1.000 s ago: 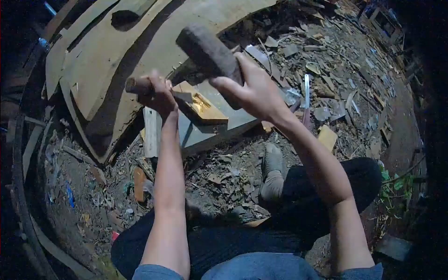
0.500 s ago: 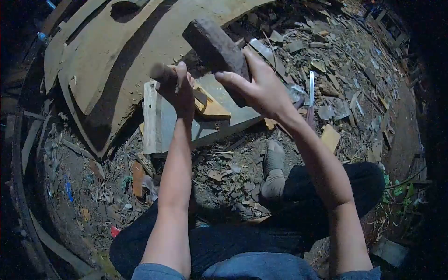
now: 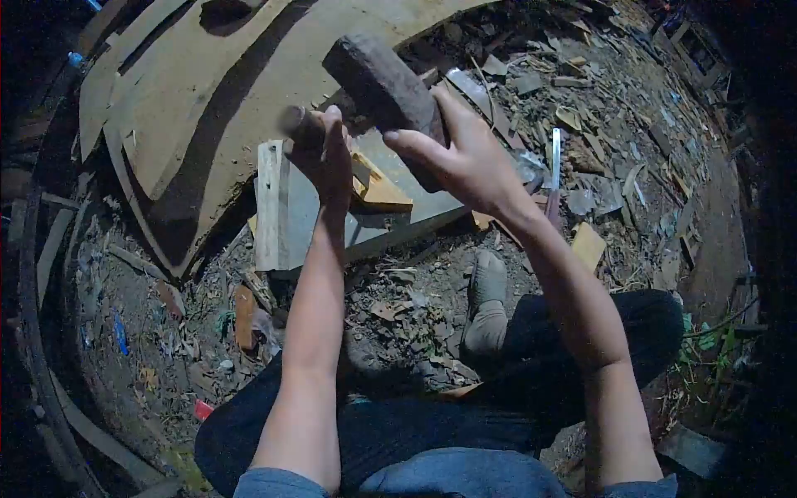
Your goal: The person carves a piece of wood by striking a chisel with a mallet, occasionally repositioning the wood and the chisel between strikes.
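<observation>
our left grip [image 3: 328, 162] is wrapped around a round-handled tool [image 3: 302, 126], whose butt pokes out at its upper left. our right grip [image 3: 469, 162] is clamped on a dark chunky block [image 3: 375, 75] jutting up and leftward from it. just right of our left grip, partly hidden, the yellow wood piece [image 3: 388, 192] rests on a grey board [image 3: 433, 206].

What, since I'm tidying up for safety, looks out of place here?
The pale, blade-like strip to the right of the right hand: it lies among scattered scraps, where it could easily be overlooked.
</observation>
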Motion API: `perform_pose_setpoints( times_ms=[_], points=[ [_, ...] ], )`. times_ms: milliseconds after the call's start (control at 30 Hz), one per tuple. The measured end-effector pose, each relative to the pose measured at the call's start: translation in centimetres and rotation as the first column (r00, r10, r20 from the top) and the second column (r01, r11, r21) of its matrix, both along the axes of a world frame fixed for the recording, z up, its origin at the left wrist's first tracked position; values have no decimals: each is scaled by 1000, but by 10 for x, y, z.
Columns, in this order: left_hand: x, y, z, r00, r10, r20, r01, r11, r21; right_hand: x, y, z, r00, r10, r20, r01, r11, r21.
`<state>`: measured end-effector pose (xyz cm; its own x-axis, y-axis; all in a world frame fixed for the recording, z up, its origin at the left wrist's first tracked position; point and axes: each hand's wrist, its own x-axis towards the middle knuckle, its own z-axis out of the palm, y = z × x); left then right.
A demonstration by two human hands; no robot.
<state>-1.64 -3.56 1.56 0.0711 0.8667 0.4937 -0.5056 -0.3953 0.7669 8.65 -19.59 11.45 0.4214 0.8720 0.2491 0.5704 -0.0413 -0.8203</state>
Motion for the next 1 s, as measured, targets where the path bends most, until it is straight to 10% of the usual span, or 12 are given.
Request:
perform_pose_setpoints(
  times_ms=[133, 233, 300, 333, 500, 567, 633, 700, 733, 833, 933, 1000],
  points=[
    [1, -21, 24, 987, 97, -132, -89, 994, 65, -3, -3, 19, 996, 50, -70, -54, 997, -58],
    [16, -21, 7, 930, 249, -270, -225, 967, 115, -17, -10, 47, 992, 14, 123, -46, 963, 264],
    [47, -11, -14, 620, 699, -358, -718, 689, 101, -25, -18, 62, 954, 17, 299, -127, 928, 351],
    [13, 0, -43, 788, 236, -568, -269, 963, 27, -28, -20, 58, 932, -39, 361, -64, 961, 270],
    [12, -4, -12, 831, 502, -240, -268, 739, 619, -10, -5, 35, 896, -55, 441, 16, 996, 91],
    [8, -9, -19, 902, 210, -377, -200, 978, 65, -24, -15, 55, 959, -60, 276, 10, 984, 178],
    [7, -9, -30, 822, 254, -509, -220, 967, 126, -31, -16, 61, 964, -66, 257, -34, 930, 365],
    [26, 8, -68, 974, -186, 126, 210, 951, -225, -32, -19, 56, 849, -71, 524, 48, 997, 58],
    [84, 33, -80, 718, 616, -324, -689, 693, -209, -25, -8, 41, 832, 73, 550, 25, 985, -170],
    [77, 24, -69, 776, 566, -278, -626, 748, -221, -26, -15, 46, 874, 3, 486, 62, 991, -117],
    [72, 19, -70, 823, 505, -258, -561, 792, -239, -35, -21, 53, 906, -124, 404, 3, 958, 288],
    [61, 10, -55, 864, 458, -207, -499, 831, -246, -32, -14, 35, 867, -57, 494, 13, 996, 92]
  ],
)
